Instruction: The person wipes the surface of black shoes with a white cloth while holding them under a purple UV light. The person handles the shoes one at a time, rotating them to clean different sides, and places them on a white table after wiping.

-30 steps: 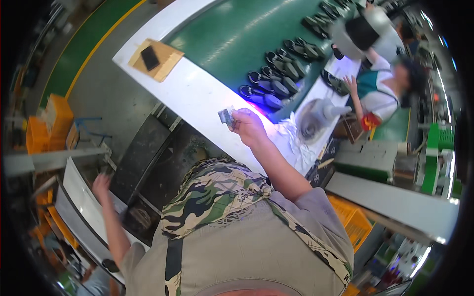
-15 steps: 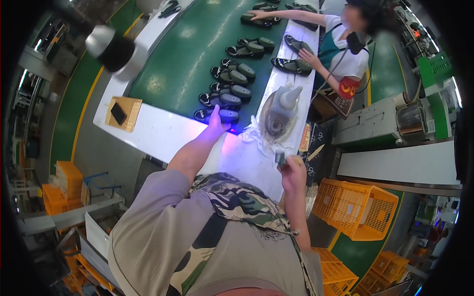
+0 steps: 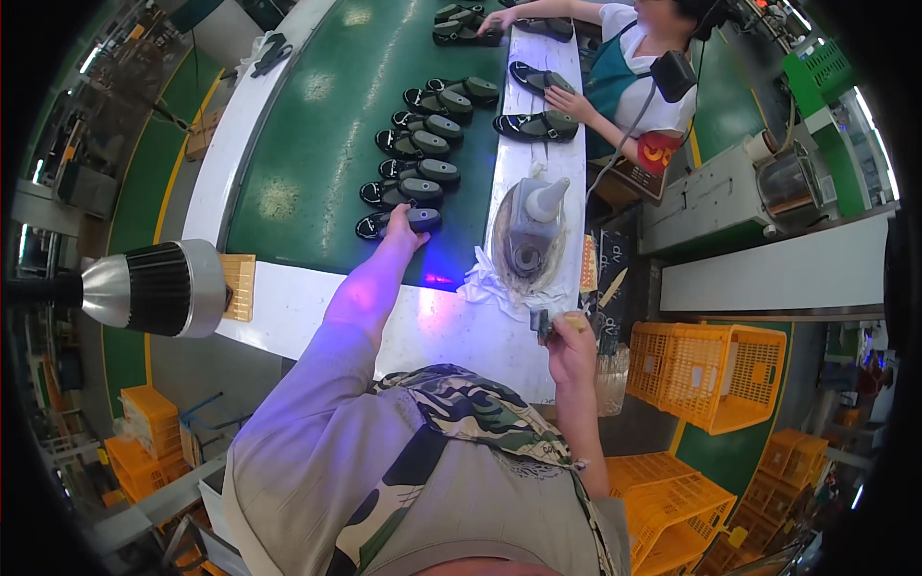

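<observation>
My left hand reaches out over the green belt. Its fingers are closed around the nearest black and dark-green strapped shoe. Several similar shoes lie in a column beyond it. Close to the right end of the white table edge, my right hand is raised, pinching a small tool with a dark, block-like end; its exact kind is unclear. Just beyond that hand, a translucent squeeze bottle with a pointed nozzle stands in a shallow dish beside a crumpled white cloth.
Across the white ledge, a co-worker's hands touch shoes. A black and silver lamp juts in at left, partly covering a wooden board. Orange crates stand at right. Purple light falls on the table's near edge.
The view has shifted, and the lamp now appears lower and larger at left. My left hand stays on the nearest shoe. The right hand keeps its small tool.
</observation>
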Demonstrator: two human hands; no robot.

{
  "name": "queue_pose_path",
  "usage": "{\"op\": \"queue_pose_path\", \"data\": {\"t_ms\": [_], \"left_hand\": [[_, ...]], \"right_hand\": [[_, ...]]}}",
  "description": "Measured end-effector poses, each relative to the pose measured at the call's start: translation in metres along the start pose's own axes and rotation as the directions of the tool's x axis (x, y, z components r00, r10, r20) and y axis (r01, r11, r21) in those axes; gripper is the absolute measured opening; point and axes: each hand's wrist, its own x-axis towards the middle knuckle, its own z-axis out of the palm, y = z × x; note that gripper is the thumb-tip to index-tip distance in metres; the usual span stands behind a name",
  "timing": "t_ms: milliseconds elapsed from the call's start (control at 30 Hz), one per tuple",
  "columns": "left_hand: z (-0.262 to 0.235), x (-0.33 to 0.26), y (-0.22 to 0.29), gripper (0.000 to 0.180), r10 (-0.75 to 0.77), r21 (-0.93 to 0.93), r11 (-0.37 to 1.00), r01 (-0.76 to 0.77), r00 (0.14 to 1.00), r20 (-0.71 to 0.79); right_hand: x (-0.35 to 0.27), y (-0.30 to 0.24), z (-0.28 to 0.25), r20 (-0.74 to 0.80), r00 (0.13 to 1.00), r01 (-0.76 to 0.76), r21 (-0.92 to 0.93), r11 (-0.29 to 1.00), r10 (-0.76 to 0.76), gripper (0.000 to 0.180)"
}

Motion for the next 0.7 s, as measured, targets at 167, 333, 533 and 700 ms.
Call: {"op": "queue_pose_path", "data": {"t_ms": [167, 333, 533, 700], "left_hand": [[-0.035, -0.017, -0.016, 0.036, -0.027, -0.036, 0.999, 0.035, 0.983, 0.184], [-0.086, -0.061, -0.008, 0.054, -0.032, 0.019, 0.999, 0.027, 0.697, 0.716], [-0.123, -0.162, 0.02, 0.072, 0.06, -0.069, 0.998, -0.008, 0.605, 0.794], [-0.126, -0.224, 0.04, 0.065, 0.436, 0.062, 0.68, -0.731, 0.471, 0.767]], "right_hand": [[-0.013, 0.007, 0.006, -0.052, 0.998, 0.037, -0.061, 0.997, -0.04, 0.016], [-0.003, 0.019, 0.011, -0.135, 0.989, 0.036, -0.134, 0.99, -0.054, 0.015], [0.021, 0.032, 0.057, -0.054, 0.997, 0.046, -0.216, 0.975, -0.059, 0.014], [0.038, 0.04, 0.14, 0.232, 0.966, 0.192, -0.368, 0.91, -0.11, 0.017]]}}
